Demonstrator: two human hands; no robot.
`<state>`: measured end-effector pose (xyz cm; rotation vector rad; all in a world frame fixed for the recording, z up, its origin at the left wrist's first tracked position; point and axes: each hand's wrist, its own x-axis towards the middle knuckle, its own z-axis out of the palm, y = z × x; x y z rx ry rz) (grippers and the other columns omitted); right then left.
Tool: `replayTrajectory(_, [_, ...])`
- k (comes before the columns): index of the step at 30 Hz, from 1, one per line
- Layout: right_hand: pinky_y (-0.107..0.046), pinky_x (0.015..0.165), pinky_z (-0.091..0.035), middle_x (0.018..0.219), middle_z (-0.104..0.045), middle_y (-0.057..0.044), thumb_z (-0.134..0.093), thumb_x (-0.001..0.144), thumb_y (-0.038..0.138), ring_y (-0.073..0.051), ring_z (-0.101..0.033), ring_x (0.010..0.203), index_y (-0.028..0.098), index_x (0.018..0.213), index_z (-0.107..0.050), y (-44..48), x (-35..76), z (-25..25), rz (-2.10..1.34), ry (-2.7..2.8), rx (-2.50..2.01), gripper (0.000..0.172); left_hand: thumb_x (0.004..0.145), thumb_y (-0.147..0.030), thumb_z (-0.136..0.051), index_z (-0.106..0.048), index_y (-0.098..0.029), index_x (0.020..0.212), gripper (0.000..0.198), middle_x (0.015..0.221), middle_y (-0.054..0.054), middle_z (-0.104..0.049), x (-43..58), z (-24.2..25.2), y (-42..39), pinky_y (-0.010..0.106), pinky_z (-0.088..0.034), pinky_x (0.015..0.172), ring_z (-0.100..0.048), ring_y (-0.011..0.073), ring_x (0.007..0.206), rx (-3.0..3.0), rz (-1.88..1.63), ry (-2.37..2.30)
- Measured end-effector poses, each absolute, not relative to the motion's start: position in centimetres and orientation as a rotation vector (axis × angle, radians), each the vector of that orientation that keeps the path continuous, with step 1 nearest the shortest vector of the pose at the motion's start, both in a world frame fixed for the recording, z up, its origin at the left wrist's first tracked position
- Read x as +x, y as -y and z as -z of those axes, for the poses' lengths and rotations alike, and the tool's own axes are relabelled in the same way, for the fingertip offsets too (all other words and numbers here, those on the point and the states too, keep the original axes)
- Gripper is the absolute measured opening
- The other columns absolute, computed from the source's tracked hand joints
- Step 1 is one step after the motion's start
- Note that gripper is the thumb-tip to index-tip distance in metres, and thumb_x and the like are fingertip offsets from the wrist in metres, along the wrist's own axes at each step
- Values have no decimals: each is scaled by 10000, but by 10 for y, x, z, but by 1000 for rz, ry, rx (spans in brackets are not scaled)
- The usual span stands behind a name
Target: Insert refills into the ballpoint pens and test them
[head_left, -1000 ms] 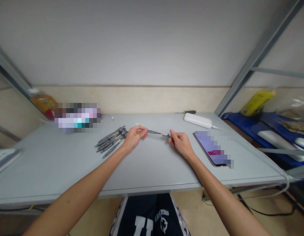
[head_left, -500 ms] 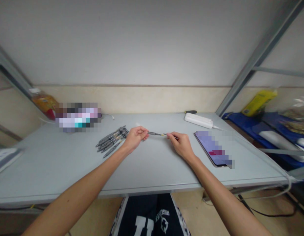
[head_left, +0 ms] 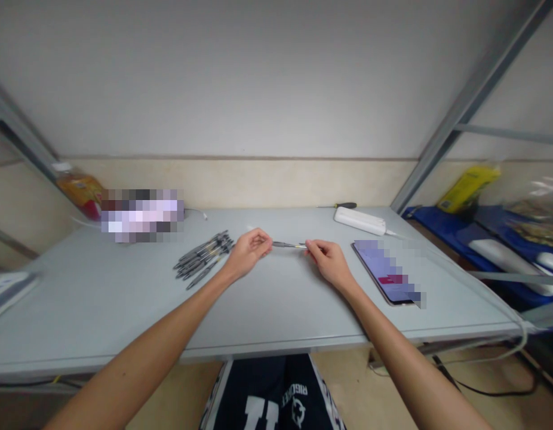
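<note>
A slim grey pen (head_left: 284, 244) with a small yellow part near its right end is stretched level between my hands, just above the table. My left hand (head_left: 248, 253) pinches its left end between thumb and fingers. At the right end, my right hand (head_left: 326, 258) is closed on the thin part, and the fingers hide the tip. To the left of my left hand lies a loose bundle of similar grey pens (head_left: 202, 260), several of them side by side at a slant.
A phone (head_left: 384, 272) lies right of my right hand. Behind it are a white power strip (head_left: 359, 221) with a cable and a screwdriver (head_left: 346, 205). A blurred-out object (head_left: 142, 216) and an orange drink bottle (head_left: 80, 188) are at the back left of the grey table (head_left: 267, 310).
My hands hold nearly the same place. My right fingers sit very slightly further right along the pen. The bundle of pens has not changed.
</note>
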<state>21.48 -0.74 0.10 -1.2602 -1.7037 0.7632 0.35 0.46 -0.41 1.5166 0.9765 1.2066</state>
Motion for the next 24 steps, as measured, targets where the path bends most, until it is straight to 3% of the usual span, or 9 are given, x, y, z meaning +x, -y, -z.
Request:
replayTrajectory(4, [-230,491,-290,500,-436,20,-443,840,492,-104,-387,499,140,629,-634,9,213,0,-622,1794,-1228,453,795,-419,-546,-596,-127,830,298,587,-20,-518,4,5,-3,210,-340,508,-454,83,529,1706,-994,-1016])
replayTrajectory(9, [-233,515,-311,536,-499,7,-483,818,475,-111,-418,519,140,655,-638,9,212,2,-676,1833,-1207,404,802,-389,-529,-610,-115,818,286,547,-39,-464,4,2,-2,206,-282,470,-381,73,489,1785,-978,-1095])
replayTrajectory(17, [-235,455,-212,451,-336,46,-449,822,513,-88,-297,451,154,577,-572,8,214,0,-826,1855,-1198,451,778,-294,-547,-628,-119,827,199,635,5,-571,8,5,0,212,-351,530,-483,100,574,1806,-1091,-1115])
replayTrajectory(24, [-226,407,-151,410,-310,60,-479,800,541,-69,-253,397,159,559,-543,7,216,1,-1015,1774,-1181,456,774,-208,-525,-664,-138,805,159,629,-1,-595,11,0,7,215,-339,534,-473,101,567,1963,-1145,-1239])
